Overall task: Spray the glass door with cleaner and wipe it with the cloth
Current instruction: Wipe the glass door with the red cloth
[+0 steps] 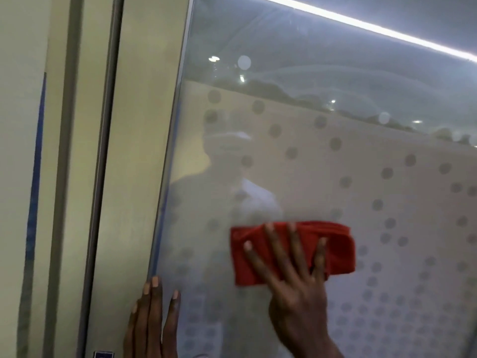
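Observation:
The glass door [322, 164] fills the right and middle of the view, frosted with a pattern of grey dots and showing faint reflections. A folded red cloth [338, 249] lies flat against the glass low in the middle. My right hand [294, 288] presses it to the pane with spread, straight fingers. My left hand [151, 321] rests flat with straight fingers on the door's left edge, at the bottom of the view. No spray bottle is in view.
A cream door frame [139, 151] with a dark seal strip [105, 151] runs up the left of the glass. A wall panel with a blue stripe [36, 177] stands further left. A bright ceiling light strip [374, 28] is reflected at the top right.

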`<state>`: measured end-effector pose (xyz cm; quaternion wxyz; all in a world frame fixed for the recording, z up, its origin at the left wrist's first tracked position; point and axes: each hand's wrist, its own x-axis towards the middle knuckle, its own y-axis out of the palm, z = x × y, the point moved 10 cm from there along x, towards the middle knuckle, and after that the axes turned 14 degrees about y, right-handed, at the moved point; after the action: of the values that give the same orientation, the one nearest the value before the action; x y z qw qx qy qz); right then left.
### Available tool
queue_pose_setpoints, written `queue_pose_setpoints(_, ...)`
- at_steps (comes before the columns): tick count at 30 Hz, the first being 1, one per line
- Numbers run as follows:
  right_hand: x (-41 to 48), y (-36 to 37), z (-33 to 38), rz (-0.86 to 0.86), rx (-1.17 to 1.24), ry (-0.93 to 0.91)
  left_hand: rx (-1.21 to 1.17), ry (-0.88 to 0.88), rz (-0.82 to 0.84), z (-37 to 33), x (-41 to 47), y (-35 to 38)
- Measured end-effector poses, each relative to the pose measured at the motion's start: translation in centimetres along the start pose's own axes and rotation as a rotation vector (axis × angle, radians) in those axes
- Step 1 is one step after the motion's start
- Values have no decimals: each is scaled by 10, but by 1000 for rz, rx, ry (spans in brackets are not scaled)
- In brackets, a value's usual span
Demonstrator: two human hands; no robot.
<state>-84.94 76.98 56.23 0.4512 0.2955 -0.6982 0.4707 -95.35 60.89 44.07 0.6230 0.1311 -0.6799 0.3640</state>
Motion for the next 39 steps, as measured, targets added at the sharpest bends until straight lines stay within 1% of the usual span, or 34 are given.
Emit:
queue_pose_setpoints(1, 14, -9, -14, -57, -1, 81, -36, 22, 177, 3, -4, 17)
queue_pose_setpoints(2, 38, -22, -26, -82, 29, 161, -67, 30, 293, 4, -6, 35)
queue_pose_setpoints(3, 65, -35, -35, -139, 53, 233, -73, 11, 340, 9, -9, 39)
queue_pose_setpoints(4, 92, -44, -39, -167, 91, 290, -6, 9, 330, 12, -15, 36)
queue_pose_setpoints(5, 116, -52, -35, -192, 111, 317, 90, 9, 277, 16, -17, 29)
queue_pose_setpoints(6, 138, -58, -27, -202, 134, 318, 66, 4, 343, 18, -23, 37)
queue_pose_setpoints(7, 156, -60, -16, -205, 134, 302, 94, 9, 356, 18, -27, 40)
queue_pose_setpoints(8, 167, -59, -2, -187, 123, 278, 72, 18, 368, 16, -29, 39)
queue_pose_setpoints(9, 173, -57, 15, -173, 103, 233, 56, 30, 309, 16, -29, 35)
queue_pose_setpoints(10, 170, -51, 33, -153, 84, 176, 7, 47, 285, 17, -24, 29)
queue_pose_setpoints(12, 144, -33, 70, -98, 84, 55, -54, 44, 234, 21, -25, 22)
queue_pose_setpoints(13, 123, -22, 86, -62, 90, 11, -37, 42, 208, 21, -26, 20)
queue_pose_setpoints(16, 47, 14, 113, 38, 102, -45, -34, 71, 307, 29, -34, 20)
queue_pose_setpoints(18, -7, 35, 116, 78, 97, -28, -38, 106, 334, 29, -45, 28)
queue_pose_setpoints(20, -56, 51, 110, 92, 83, 34, -9, 209, 258, 29, -47, 34)
queue_pose_setpoints(21, -79, 59, 106, 104, 74, 76, -10, 231, 213, 28, -46, 34)
queue_pose_setpoints(23, -120, 74, 96, 121, 52, 169, -7, 259, 212, 30, -43, 29)
queue_pose_setpoints(25, -150, 85, 89, 112, 1, 220, -36, 291, 216, 28, -38, 26)
queue_pose_setpoints(28, -168, 93, 85, 116, -40, 226, -109, 274, 182, 22, -36, 22)
queue_pose_setpoints(31, -152, 79, 84, 103, 32, 261, -155, 250, 159, 22, -33, 20)
queue_pose_setpoints(34, -94, 50, 55, 75, 152, 378, -200, 181, 157, 24, -32, 20)
queue_pose_setpoints(37, -11, 6, 2, -61, 152, 469, -208, 167, 157, 21, -32, 18)
queue_pose_setpoints(39, 34, -20, -25, -140, 163, 479, -190, 158, 153, 17, -32, 16)
